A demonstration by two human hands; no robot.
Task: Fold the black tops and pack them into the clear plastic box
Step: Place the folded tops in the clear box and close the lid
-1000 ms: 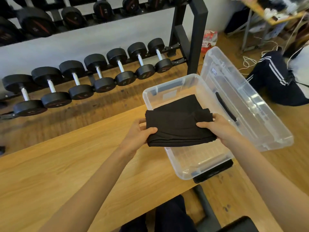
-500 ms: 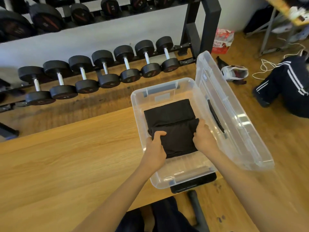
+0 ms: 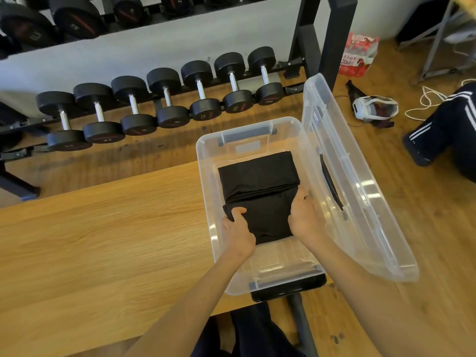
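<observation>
Here, seven dumbbells (image 3: 164, 99) are seen racked in a row at the left, behind the table (image 3: 103, 240); larger ones above are cut off by the frame. On the table's right end the box (image 3: 206, 191) is set, overhanging the edge. Two folded tops are counted inside it: a lower top (image 3: 257, 173) lying flat on the bottom and an upper top (image 3: 268, 215) overlapping its near part. The upper top's left edge is gripped by the left hand (image 3: 238, 234), thumb curled over the cloth; its right edge is gripped by the right hand (image 3: 304, 217), whose fingers are hidden beneath. The lid (image 3: 360, 191) is leaned open at the right. Beyond it, a headset (image 3: 374, 108) and white cables (image 3: 427, 99) are seen on the floor.
</observation>
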